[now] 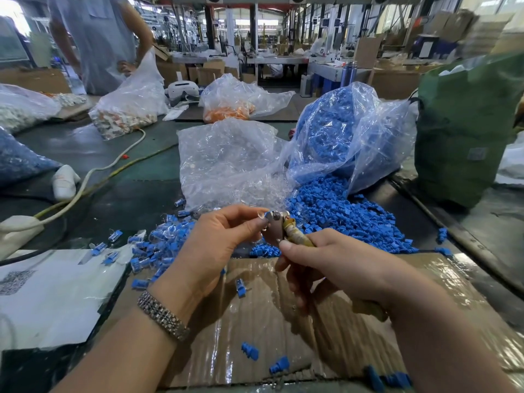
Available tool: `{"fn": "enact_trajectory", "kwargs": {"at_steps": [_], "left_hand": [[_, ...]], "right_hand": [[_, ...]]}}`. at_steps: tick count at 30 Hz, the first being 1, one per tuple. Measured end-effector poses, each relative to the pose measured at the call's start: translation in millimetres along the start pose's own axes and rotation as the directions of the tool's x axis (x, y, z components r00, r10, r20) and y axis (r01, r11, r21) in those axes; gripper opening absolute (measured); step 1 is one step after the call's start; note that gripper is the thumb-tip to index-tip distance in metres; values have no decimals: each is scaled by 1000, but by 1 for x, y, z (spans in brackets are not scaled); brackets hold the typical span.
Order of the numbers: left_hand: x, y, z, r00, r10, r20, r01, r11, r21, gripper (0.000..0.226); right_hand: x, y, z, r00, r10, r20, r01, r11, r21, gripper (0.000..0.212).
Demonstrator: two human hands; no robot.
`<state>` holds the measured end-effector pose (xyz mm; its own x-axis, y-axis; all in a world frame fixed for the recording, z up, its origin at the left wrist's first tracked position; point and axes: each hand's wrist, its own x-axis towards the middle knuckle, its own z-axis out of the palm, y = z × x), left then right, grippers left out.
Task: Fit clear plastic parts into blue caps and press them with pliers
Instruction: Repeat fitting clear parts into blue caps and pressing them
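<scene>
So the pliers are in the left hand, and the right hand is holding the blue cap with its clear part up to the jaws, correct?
No, the hands are swapped. In the head view the right hand grips the pliers, and the left hand holds the blue cap with its clear part up to the jaws.

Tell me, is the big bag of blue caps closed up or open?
Open. The clear bag of blue caps lies tipped toward the person, and caps have spilled from its mouth into a pile on the table.

Past the hands stretches a big factory hall, with dark columns (pixel 209 25) and daylight pouring through far windows (pixel 272 17). Long worktables (pixel 326 70) carry cardboard boxes (pixel 208 73). Up to their left, another person (pixel 96 41) stands beside the dark-green table (pixel 141 171).
</scene>
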<state>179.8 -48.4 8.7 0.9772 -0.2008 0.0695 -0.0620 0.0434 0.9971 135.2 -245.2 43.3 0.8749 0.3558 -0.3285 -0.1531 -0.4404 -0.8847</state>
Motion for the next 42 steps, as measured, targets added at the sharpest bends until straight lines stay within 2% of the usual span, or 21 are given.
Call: {"fn": "enact_trajectory", "kwargs": {"at_steps": [4,9,11,14,17,18,20,22,23,25,26,27,29,32,35,37,40,42], "left_hand": [[0,3,0,1000,-13,21,14,997,-71,23],[-2,4,-3,999,18,29,-18,1000,13,22],[-2,4,-3,999,29,24,-29,999,20,22],[0,3,-3,999,38,-4,-38,999,-3,25],[0,7,-10,996,57,-66,-57,998,0,29],[1,9,-14,991,76,-106,-73,997,29,26],[3,13,-25,961,145,-237,-90,970,226,13],[5,14,-37,884,261,-388,-21,851,524,6],[5,15,-43,841,329,-430,58,734,676,4],[6,14,-51,803,424,-418,216,446,868,6],[7,12,-52,807,441,-393,242,361,901,9],[7,10,-49,820,446,-359,221,332,917,12],[7,6,-39,860,452,-237,89,326,941,14],[8,-4,-26,903,426,-54,-62,253,965,11],[11,-16,-24,936,349,-41,-7,135,991,9],[14,-20,-22,949,307,-66,50,60,997,23],[18,-20,-16,949,300,-96,106,-19,994,35],[18,-21,-12,950,294,-100,116,-36,993,35]], "right_hand": [[0,0,-2,999,-12,45,7,993,114,47],[2,2,1,999,-44,-32,42,998,-54,52],[5,5,4,997,-50,-53,46,996,-71,54],[7,5,4,999,-46,-10,46,996,72,52],[4,7,-7,998,-54,36,48,986,159,59],[3,8,-13,998,-60,1,59,983,174,62],[2,10,-24,986,-56,-156,80,984,156,62],[3,13,-32,934,-65,-352,64,998,-13,50],[5,16,-34,900,-73,-430,19,992,-127,44],[9,21,-34,844,-83,-529,-110,940,-324,39],[11,23,-33,828,-86,-554,-173,901,-399,39],[13,25,-31,816,-87,-571,-231,857,-460,38],[17,26,-27,800,-74,-596,-343,759,-554,38],[23,27,-23,787,-39,-616,-439,667,-602,40],[27,31,-21,774,-25,-633,-477,634,-609,44],[28,31,-21,773,-17,-634,-486,626,-610,44],[28,31,-19,777,-5,-629,-497,608,-619,45],[27,30,-17,784,3,-621,-499,599,-626,48]]}}
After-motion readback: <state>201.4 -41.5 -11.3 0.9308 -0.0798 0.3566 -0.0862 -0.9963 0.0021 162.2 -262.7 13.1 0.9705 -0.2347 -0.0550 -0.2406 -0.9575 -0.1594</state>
